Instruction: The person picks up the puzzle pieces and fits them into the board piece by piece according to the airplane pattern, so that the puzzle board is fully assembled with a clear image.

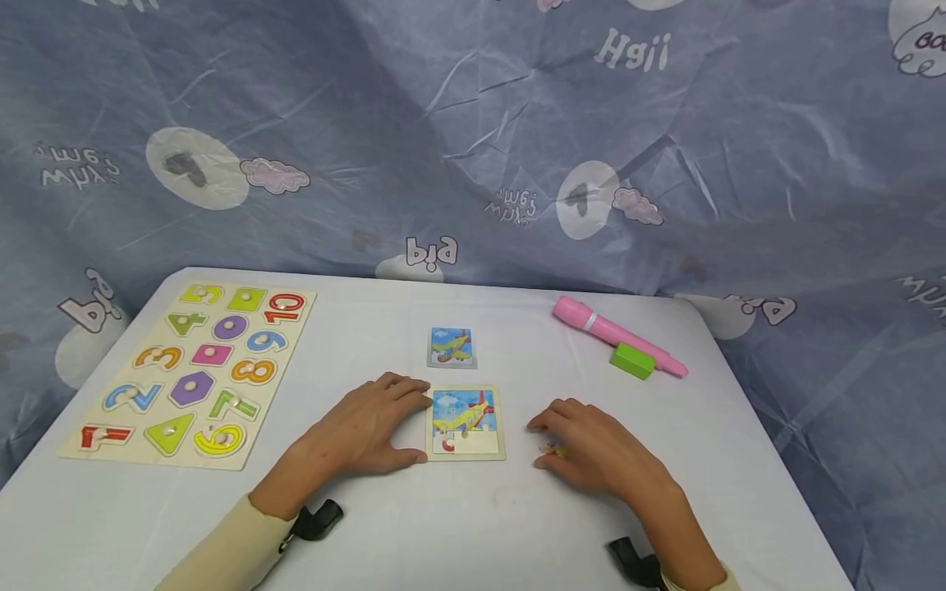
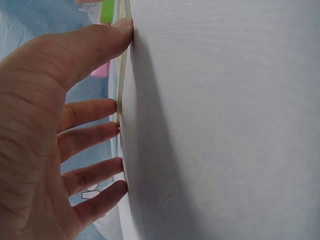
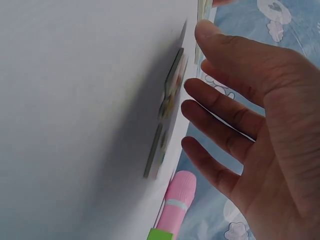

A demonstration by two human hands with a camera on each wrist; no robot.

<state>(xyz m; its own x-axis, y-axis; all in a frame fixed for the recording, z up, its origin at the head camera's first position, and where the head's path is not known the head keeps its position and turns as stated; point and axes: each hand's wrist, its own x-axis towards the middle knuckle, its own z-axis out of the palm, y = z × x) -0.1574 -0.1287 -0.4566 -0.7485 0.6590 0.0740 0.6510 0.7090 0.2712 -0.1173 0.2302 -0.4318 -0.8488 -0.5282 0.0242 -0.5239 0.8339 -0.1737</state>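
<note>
A small jigsaw board (image 1: 473,444) with an airplane picture lies at the middle of the table, its lower right part bare wood. My left hand (image 1: 369,423) rests at the board's left side; the thumb and fingertips touch its edge. In the left wrist view those fingers (image 2: 90,112) are spread and nearly straight. Right of the board, my right hand (image 1: 591,447) hovers with relaxed fingers over loose puzzle pieces (image 1: 553,449), which it mostly hides. In the right wrist view the loose pieces (image 3: 172,82) lie flat on the cloth, apart from the fingers.
Behind the board lies a small airplane picture card (image 1: 452,348). A wooden number and shape board (image 1: 254,427) takes up the left side. At the back right are a pink pen-shaped toy (image 1: 609,330) and a green block (image 1: 632,361). A patterned cloth (image 1: 473,123) hangs behind the table.
</note>
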